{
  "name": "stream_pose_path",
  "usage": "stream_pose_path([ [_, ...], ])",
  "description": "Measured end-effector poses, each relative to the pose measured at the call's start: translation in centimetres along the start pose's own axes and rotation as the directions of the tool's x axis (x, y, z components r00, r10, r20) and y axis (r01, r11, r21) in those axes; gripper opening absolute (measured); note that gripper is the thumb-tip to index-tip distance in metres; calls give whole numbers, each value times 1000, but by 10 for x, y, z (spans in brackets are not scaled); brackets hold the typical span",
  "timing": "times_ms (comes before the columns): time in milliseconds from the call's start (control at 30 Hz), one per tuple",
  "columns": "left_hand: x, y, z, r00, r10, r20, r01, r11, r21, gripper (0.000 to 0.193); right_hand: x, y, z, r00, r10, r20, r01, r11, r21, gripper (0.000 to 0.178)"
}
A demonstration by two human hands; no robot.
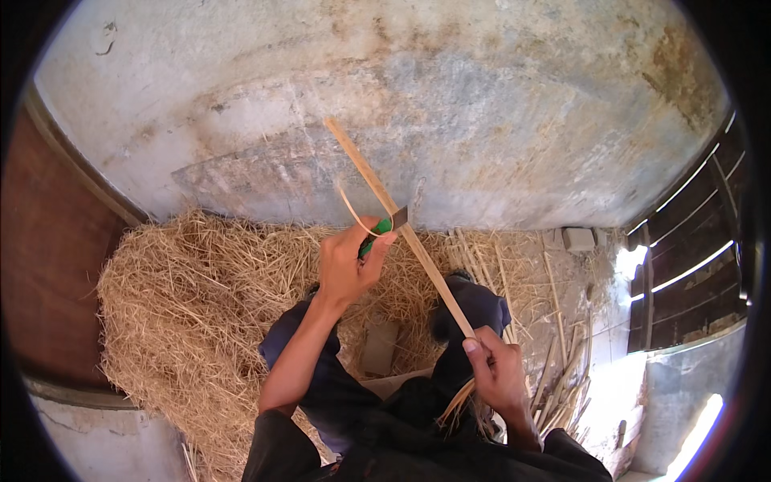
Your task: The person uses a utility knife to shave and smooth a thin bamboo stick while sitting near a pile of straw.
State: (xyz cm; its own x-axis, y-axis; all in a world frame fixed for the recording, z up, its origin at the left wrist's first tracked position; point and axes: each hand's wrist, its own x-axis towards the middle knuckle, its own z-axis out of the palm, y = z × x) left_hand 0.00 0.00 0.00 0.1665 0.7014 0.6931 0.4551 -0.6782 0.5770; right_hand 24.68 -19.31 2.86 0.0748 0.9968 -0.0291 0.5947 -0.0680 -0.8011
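Blk top (434, 462) w/ slvs (277, 448), dk navy trousers (321, 394); forearms (295, 360) & hands (344, 261) bare.

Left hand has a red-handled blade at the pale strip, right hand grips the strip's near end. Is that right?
Not quite: the handle is green, not red, as the head view shows. The rest stands: the left hand has the blade at the pale strip, and the right hand grips the strip's near end.

head fisheye | from wearer's head | faces down and forward | close range
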Motion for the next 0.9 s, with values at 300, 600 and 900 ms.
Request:
stream_pose_path([
  [300, 27, -28, -20, 969, -179, -167, 185, 983, 17, 41, -8, 0, 1, 999, 17, 51, -17, 1000, 8, 20],
  [600, 6, -44, -24, 943, -314, -110, 267, 912, -312, 34, -12, 18, -5, 990, -102, -99, 87, 986, -141, 18],
  [900, -10, 6, 10, 883, -344, 320, 465, 539, -702, 46, 10, 12, -13, 950, -273, -152, 217, 927, -305, 20],
])
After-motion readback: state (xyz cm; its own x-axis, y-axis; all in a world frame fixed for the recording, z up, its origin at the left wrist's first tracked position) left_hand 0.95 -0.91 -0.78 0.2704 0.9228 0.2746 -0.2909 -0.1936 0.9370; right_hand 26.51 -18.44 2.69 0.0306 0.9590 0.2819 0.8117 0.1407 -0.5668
